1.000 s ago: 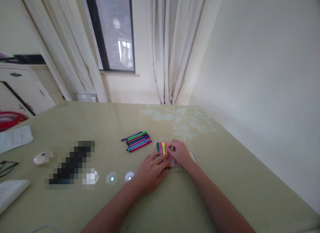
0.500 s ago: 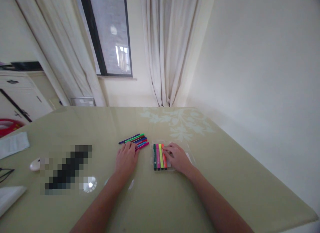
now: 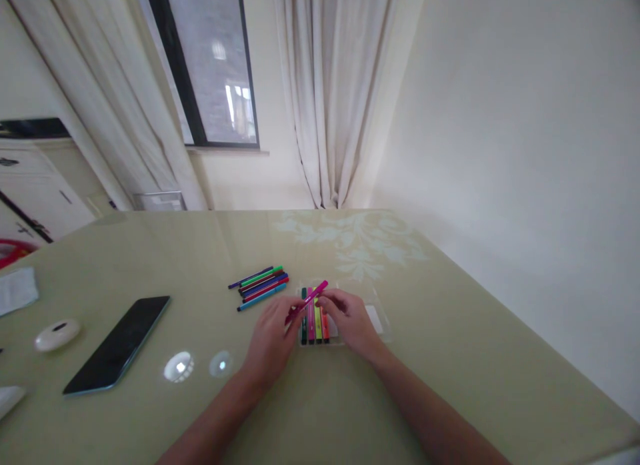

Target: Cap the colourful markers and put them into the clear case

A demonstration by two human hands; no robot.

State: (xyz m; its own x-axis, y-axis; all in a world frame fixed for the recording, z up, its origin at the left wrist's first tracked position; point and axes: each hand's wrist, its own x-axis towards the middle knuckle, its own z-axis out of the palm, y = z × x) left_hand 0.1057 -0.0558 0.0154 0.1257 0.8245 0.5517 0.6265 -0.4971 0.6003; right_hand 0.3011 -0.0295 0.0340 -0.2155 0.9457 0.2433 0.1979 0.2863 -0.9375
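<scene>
A white cloth (image 3: 17, 290) is lying at the far left of the green table (image 3: 450, 358). Next to it a white round thing (image 3: 57, 334) is sitting, and then a black phone (image 3: 118, 344) is lying flat.

Further right, a bunch of loose pens (image 3: 259, 286) is lying side by side on the table, near the hands but not touching them.

The left hand (image 3: 273, 338) is pinching a pink pen (image 3: 307, 302) between its thumb and fingers. The pink pen is tilting up and to the right, over the clear case (image 3: 376, 316).

The clear case is lying flat on the table, and four pens (image 3: 314, 325) are lying in a row in it: dark green, pink, yellow and orange.

The right hand (image 3: 350, 318) is resting on the right part of the case, with its fingers bending down close to the tip of the pink pen. I cannot tell if this hand is gripping anything.
</scene>
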